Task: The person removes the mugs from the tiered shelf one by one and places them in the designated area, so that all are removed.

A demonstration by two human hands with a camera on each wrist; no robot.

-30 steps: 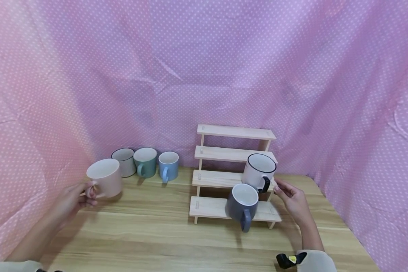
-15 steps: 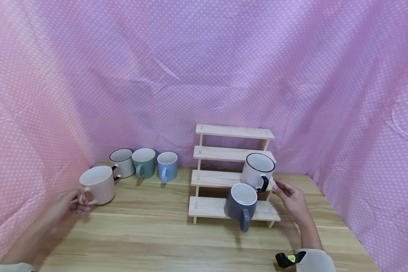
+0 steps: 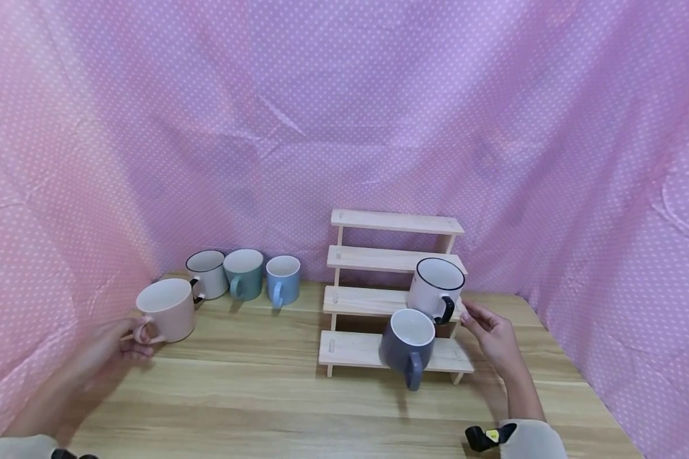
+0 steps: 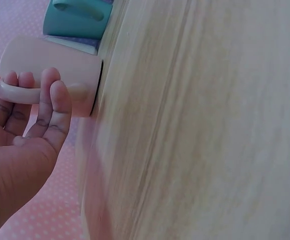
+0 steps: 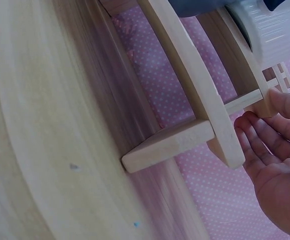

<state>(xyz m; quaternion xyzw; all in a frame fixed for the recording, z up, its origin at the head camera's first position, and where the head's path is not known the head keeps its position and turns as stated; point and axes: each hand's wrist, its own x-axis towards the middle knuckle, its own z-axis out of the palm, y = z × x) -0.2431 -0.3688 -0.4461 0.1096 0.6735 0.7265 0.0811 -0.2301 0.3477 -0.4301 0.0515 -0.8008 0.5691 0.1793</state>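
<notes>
My left hand holds a pale pink mug by its handle at the left of the table. In the left wrist view the fingers curl through the handle, and the mug's base is close over the wood. With the thumb above and fingers below, my right hand pinches the right end of a tier of the wooden step shelf. On that tier, just beside the hand, stands a white mug with a black rim and handle. A dark grey mug sits on the lowest tier, handle toward me.
Behind the pink mug, a white mug with a dark rim, a green mug and a light blue mug line the table's back edge. Pink dotted cloth hangs around the wooden table.
Over the last second my left hand has moved the pink mug left and nearer to me, uncovering the rear white mug's black handle. The right hand has stayed at the shelf.
</notes>
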